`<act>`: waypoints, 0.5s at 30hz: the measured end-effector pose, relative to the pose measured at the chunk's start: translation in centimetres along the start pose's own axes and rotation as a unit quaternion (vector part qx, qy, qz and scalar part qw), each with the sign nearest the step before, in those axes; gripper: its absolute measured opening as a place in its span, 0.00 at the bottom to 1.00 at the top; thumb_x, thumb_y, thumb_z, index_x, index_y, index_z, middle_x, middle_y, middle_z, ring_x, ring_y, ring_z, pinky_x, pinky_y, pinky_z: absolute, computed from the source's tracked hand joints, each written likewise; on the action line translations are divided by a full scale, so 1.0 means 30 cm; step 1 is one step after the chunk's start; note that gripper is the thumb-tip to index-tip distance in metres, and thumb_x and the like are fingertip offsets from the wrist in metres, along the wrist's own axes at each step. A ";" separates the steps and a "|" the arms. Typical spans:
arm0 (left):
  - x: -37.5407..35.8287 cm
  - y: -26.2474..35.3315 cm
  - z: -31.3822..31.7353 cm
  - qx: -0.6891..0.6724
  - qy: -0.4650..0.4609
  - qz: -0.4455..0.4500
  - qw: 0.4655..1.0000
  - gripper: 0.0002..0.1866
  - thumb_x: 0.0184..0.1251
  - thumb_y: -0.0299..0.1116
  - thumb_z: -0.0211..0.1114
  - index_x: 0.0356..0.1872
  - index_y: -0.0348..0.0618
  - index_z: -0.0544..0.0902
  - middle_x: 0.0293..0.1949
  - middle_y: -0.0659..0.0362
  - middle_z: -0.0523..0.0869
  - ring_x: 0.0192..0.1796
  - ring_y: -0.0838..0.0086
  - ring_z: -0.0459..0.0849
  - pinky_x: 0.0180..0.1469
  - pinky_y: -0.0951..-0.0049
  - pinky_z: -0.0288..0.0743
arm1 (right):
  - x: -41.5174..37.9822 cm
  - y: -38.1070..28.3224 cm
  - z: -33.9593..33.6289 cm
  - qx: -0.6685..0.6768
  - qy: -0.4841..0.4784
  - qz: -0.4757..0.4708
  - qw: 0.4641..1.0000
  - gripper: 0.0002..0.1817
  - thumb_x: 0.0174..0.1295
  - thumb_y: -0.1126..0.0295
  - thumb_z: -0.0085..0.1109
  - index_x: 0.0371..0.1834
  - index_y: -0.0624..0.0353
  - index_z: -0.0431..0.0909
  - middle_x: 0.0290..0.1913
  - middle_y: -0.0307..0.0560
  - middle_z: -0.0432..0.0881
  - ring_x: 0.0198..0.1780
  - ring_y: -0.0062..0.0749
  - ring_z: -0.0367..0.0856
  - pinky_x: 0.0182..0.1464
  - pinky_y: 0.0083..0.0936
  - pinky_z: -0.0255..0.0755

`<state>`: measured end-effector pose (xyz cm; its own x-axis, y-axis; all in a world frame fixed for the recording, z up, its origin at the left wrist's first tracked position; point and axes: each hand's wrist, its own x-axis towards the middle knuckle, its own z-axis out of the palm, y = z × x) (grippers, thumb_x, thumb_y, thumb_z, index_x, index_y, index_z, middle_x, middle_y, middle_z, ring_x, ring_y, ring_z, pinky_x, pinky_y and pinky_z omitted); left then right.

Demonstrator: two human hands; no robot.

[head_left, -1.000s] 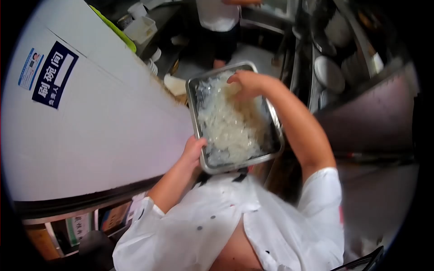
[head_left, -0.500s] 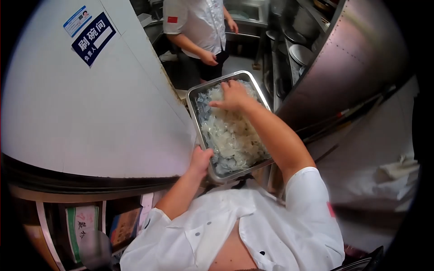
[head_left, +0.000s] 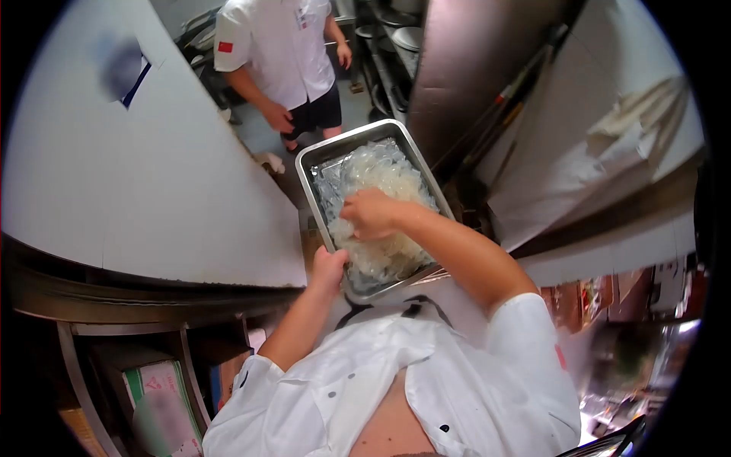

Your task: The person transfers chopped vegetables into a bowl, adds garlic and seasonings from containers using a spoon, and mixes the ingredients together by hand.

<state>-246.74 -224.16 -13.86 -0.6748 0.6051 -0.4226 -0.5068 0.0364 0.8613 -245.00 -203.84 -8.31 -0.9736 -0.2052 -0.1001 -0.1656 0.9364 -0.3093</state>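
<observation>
A deep rectangular steel tray [head_left: 310, 154] is held out in front of me, tilted in the view. It contains a heap of wet, translucent whitish shreds [head_left: 388, 171], whose exact kind I cannot make out. My left hand [head_left: 329, 268] is closed round the tray's left rim near its lower corner. Inside the tray, my right hand [head_left: 371, 214] presses into the middle of the heap with its fingers curled and their tips hidden among the shreds. At the tray's far left corner, part of the metal bottom shows.
Beyond the tray a person [head_left: 282, 61] in a white shirt and dark shorts faces me. A white wall panel [head_left: 152, 190] stands to the left, a steel panel [head_left: 457, 68] to the right. Shelves at lower left hold a box [head_left: 161, 404]. Plates [head_left: 407, 38] sit on a rack behind.
My right hand has moved from the tray's far end toward its middle, its spread fingers now curled. The shreds have shifted, baring the far left corner. My view has turned right.
</observation>
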 end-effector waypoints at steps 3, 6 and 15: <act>-0.219 0.083 0.137 0.098 -0.005 -0.009 0.995 0.19 0.50 0.31 0.62 0.44 0.34 0.84 0.36 0.54 0.85 0.36 0.69 0.83 0.34 0.64 0.75 | -0.296 -0.126 0.020 -0.020 0.050 0.034 0.998 0.14 0.49 0.65 0.66 0.41 0.48 0.86 0.48 0.41 0.81 0.54 0.43 0.77 0.56 0.42 0.71; -0.281 -0.017 0.197 0.158 -0.094 -0.056 0.981 0.20 0.52 0.24 0.59 0.49 0.35 0.81 0.42 0.55 0.86 0.42 0.67 0.84 0.44 0.66 0.77 | -0.581 -0.186 0.086 -0.023 0.135 0.070 0.988 0.08 0.50 0.69 0.64 0.35 0.49 0.86 0.43 0.41 0.81 0.51 0.42 0.79 0.52 0.39 0.74; -0.787 -0.544 0.681 0.237 -0.263 -0.171 0.920 0.22 0.55 0.20 0.57 0.54 0.34 0.78 0.46 0.54 0.86 0.46 0.64 0.86 0.50 0.64 0.81 | -1.762 -0.562 0.357 -0.003 0.193 0.299 0.934 0.06 0.53 0.72 0.59 0.31 0.54 0.85 0.41 0.42 0.82 0.51 0.43 0.78 0.51 0.35 0.76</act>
<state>-211.58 -222.79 -12.19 -0.1032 0.7905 -0.6038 -0.2667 0.5628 0.7824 -189.06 -211.82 -7.93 -0.8762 0.4723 0.0958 0.4266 0.8526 -0.3018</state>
